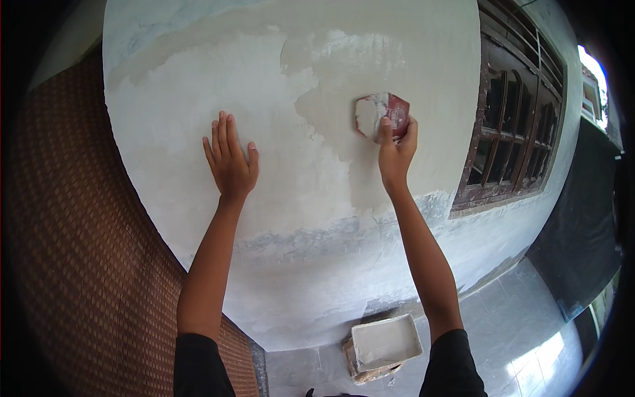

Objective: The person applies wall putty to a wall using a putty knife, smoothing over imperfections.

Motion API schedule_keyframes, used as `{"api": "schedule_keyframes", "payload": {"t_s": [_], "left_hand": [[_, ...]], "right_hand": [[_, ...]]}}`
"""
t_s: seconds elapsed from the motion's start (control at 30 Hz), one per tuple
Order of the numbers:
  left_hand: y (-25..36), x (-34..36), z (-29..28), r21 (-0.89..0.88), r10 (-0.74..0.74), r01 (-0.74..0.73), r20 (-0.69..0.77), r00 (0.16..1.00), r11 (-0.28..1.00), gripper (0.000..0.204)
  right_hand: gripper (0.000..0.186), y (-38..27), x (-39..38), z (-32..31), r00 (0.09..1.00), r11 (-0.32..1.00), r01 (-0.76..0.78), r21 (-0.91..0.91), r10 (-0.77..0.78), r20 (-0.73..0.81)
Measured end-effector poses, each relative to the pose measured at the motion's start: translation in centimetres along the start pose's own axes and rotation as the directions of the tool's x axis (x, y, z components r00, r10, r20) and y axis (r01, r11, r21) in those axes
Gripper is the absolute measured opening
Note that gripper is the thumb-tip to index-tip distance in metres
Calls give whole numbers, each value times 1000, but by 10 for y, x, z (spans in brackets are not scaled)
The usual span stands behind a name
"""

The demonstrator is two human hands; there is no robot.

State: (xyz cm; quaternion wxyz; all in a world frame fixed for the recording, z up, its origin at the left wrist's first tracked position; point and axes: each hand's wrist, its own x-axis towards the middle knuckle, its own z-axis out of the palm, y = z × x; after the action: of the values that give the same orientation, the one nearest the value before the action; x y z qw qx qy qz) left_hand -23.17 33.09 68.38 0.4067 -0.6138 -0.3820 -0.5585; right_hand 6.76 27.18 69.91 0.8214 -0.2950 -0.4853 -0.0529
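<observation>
A pale wall (291,152) fills the middle of the head view, with uneven patches of grey-beige plaster. My left hand (231,159) lies on it left of centre, fingers stretched out and pointing up. My right hand (397,152) grips a flat, reddish, many-sided tool (370,116) against the wall, with pale paste smeared over its left part. The tool sits a little higher than my left palm and to the right of it, thumb on its face.
Low on the grey tiled floor (489,304), a rectangular tray of pale paste (387,341) rests on a worn support. A barred wooden window (503,119) is at right, a brown woven panel (79,218) at left, and a dark sheet (575,218) at far right.
</observation>
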Motion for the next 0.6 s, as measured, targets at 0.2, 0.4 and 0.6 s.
{"api": "schedule_keyframes", "payload": {"t_s": [0.2,0.4,0.6], "left_hand": [[1,-1,1,16,8,-7,-8,1000,1000,67],[9,-12,5,26,-9,9,15,1000,1000,66],[11,-22,4,48,-22,24,-30,999,999,64]], "right_hand": [[35,8,-2,10,996,967,24,-254,0,93],[37,11,16,-16,946,982,-160,105,183,-269],[33,0,-25,19,882,875,446,-189,-393,262]]}}
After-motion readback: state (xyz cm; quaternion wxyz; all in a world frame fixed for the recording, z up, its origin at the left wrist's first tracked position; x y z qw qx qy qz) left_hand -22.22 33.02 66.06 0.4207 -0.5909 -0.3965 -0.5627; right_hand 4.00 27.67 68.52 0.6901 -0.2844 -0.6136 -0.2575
